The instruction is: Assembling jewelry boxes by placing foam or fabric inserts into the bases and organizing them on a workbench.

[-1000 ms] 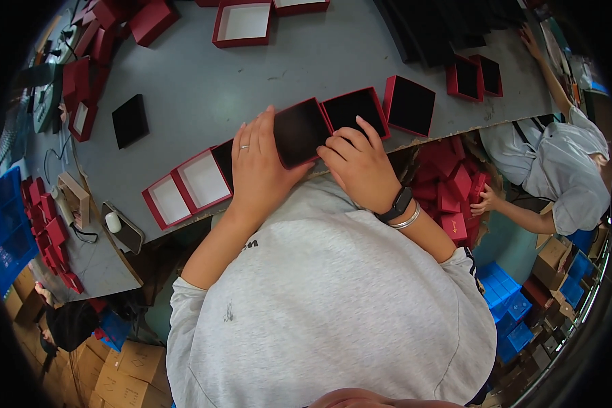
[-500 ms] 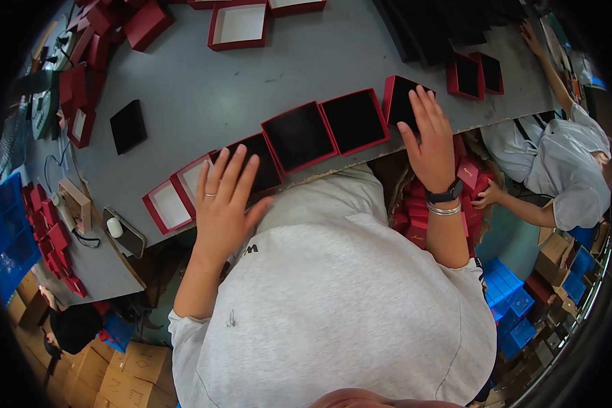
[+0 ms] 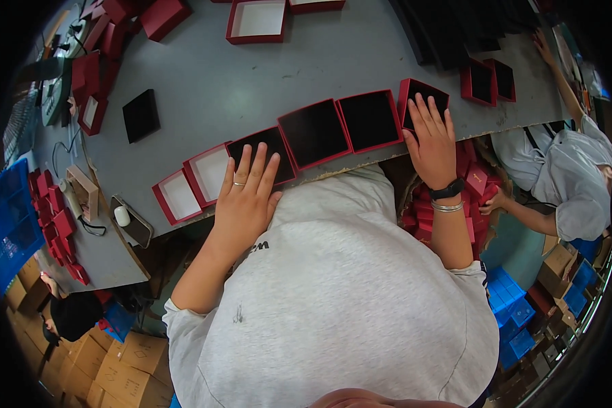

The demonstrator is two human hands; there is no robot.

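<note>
My left hand (image 3: pixel 246 198) lies with fingers outstretched over a red box with a black inside (image 3: pixel 285 162). At the right end of the same row, the spread fingers of my right hand (image 3: pixel 433 153) reach into another black-lined red box (image 3: pixel 423 88). Between my hands stand two more open red boxes, one black-lined box (image 3: pixel 314 134) and its neighbour (image 3: pixel 370 121), side by side. Left of my left hand are two open red boxes with white insides, the nearer to it (image 3: pixel 208 171) and the end one (image 3: pixel 177 196). My palm hides part of the box row.
A black pad (image 3: pixel 141 115) lies left on the grey table (image 3: pixel 204 81). Black sheets (image 3: pixel 449 30) are piled at the back right, beside two small black-lined boxes (image 3: pixel 478 83). Red boxes (image 3: pixel 479 180) fill a container below the edge, where a co-worker's hand (image 3: pixel 494 202) reaches.
Relative to the boxes, my left hand has shifted slightly right, onto the black-lined one. My right hand has moved left, its fingers now over the inside of the end box.
</note>
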